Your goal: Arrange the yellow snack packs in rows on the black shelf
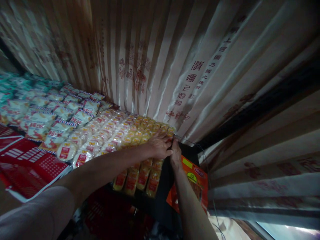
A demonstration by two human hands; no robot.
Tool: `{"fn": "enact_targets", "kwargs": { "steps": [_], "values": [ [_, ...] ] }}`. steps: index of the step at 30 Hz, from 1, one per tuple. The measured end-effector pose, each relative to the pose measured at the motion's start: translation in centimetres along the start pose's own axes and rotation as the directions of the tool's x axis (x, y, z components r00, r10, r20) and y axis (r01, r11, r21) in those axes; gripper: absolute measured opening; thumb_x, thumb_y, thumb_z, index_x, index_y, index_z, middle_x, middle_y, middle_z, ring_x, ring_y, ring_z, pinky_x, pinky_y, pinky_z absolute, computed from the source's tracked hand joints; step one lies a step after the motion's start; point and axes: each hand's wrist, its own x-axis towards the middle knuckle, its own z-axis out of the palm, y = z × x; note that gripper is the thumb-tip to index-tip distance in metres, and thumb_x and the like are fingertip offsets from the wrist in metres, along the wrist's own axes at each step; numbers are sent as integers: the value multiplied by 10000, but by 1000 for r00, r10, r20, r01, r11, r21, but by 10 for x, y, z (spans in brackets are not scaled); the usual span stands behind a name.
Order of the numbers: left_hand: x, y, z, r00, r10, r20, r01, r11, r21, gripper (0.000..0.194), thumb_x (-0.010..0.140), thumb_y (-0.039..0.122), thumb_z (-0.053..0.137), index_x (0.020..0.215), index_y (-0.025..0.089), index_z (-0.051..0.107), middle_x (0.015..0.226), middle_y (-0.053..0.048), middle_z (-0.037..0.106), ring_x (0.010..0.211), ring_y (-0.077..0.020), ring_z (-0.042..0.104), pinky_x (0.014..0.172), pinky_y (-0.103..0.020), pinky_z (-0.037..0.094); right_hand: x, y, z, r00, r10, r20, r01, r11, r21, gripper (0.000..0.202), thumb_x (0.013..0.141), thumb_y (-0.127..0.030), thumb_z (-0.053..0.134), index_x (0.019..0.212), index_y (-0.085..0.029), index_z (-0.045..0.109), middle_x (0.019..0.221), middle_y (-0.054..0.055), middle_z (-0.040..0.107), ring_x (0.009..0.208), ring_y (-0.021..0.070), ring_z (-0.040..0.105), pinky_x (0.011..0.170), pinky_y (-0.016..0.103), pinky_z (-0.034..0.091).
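Note:
Rows of small yellow-wrapped snack packs [130, 182] are lined up on a dark table. My left hand [160, 145] lies over the far right end of these rows, its fingers stretched out on the packs. Beside it, at the end of the rows, is my right hand [176, 154], seen from its side with the fingers pointing up and away. The two thumbs nearly meet. Nothing shows in either hand, though the surfaces under the fingers are hidden. An orange bag [194, 178] lies right of the right wrist, partly behind the forearm.
White round snack packs [82, 156] and striped bags [58, 133] fill the table to the left, with green packs [15, 83] beyond. A red basket [32, 165] stands at front left. A pleated printed curtain [160, 60] hangs close behind. A thin wire [208, 180] hangs at right.

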Motion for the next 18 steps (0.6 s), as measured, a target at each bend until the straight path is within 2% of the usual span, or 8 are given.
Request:
{"fn": "enact_targets", "kwargs": {
  "steps": [6, 11, 14, 18],
  "values": [
    [-1, -1, 3, 1000, 0, 12, 0, 1000, 4, 447, 942, 445, 409, 1205, 154, 623, 1370, -110, 527, 1335, -279, 395, 1148, -496, 160, 0, -6, 0, 998, 63, -18, -64, 996, -70, 661, 880, -614, 234, 1263, -202, 581, 1308, 93, 581, 1256, 237, 485, 1082, 396, 323],
    [-2, -3, 1, 1000, -10, 19, 10, 1000, 8, 427, 951, 425, 407, 1199, 151, 621, 1377, -111, 520, 1335, -260, 402, 1153, -491, 158, -2, -10, 2, 999, 4, -43, -8, 995, -97, 720, 869, -614, 180, 1254, -143, 566, 1352, 136, 531, 1284, 246, 453, 1102, 414, 284],
    [-1, -4, 1, 1000, -12, 26, 12, 1000, 7, 425, 950, 404, 414, 1229, 142, 598, 1391, -106, 506, 1341, -254, 395, 1156, -484, 164, -2, -9, 4, 995, -39, -90, 25, 988, -151, 716, 847, -611, 224, 1240, -128, 577, 1307, 156, 564, 1226, 270, 499, 1062, 428, 328],
    [0, -5, -1, 999, -4, 32, 3, 1000, 18, 424, 946, 385, 419, 1251, 137, 579, 1404, -108, 492, 1335, -249, 403, 1157, -482, 168, -2, -7, 4, 990, -8, -143, -21, 980, -197, 685, 800, -591, 345, 1272, -143, 558, 1233, 157, 613, 1145, 288, 554, 987, 445, 390]
  ]
}}
